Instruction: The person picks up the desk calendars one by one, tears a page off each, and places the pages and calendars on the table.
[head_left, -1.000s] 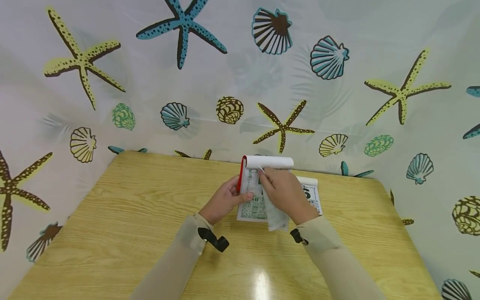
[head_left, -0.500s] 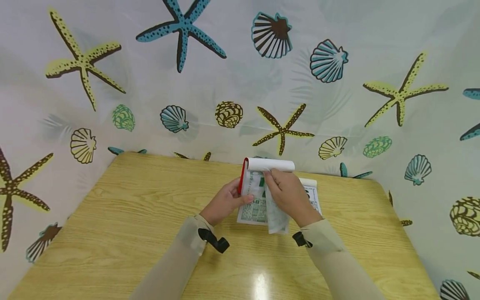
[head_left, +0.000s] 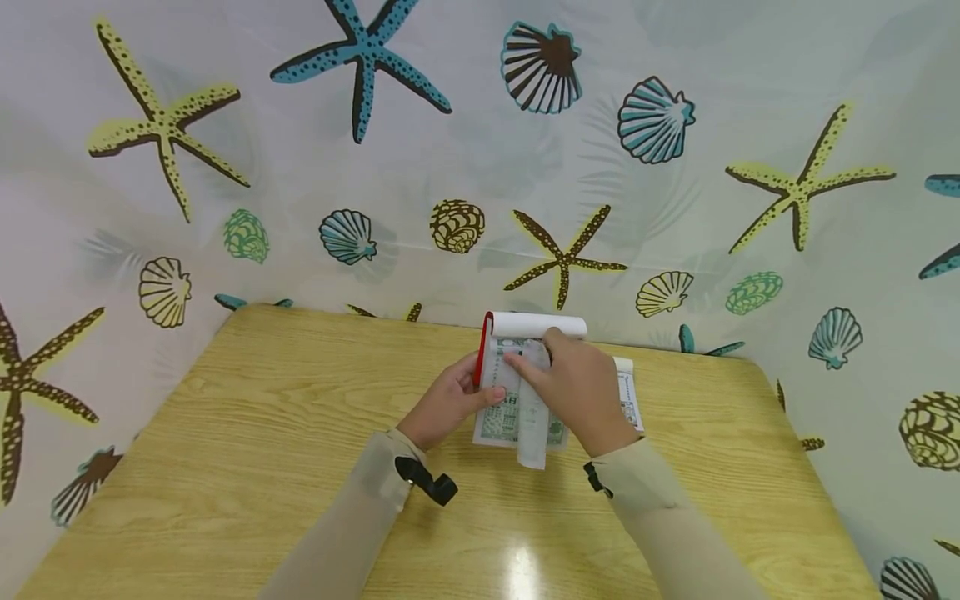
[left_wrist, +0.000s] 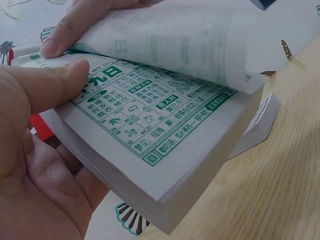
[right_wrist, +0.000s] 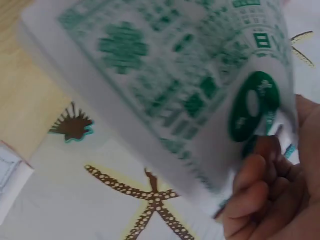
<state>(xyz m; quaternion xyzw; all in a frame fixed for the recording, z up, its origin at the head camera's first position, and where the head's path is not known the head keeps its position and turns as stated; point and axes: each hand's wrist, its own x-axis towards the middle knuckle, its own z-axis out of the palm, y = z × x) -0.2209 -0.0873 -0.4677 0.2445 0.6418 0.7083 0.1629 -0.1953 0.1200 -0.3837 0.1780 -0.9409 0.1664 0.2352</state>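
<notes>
A thick tear-off calendar with green print is held tilted above the table. My left hand grips its left side, thumb on the top page and fingers underneath, as the left wrist view shows. A thin page is folded back over the pad. My right hand holds this page near the top, its thumb reaching left across the pad. In the right wrist view, the curled fingers of the right hand are at the edge of the bent page. Its exact pinch point is hidden.
A second calendar pad lies on the wooden table behind my right hand. White rolled-back paper and a red backing are at the top of the held calendar. A patterned cloth hangs behind the table.
My right thumb has moved left across the pad. The loose page has swung left and now hangs as a narrower strip. My left hand stays in place.
</notes>
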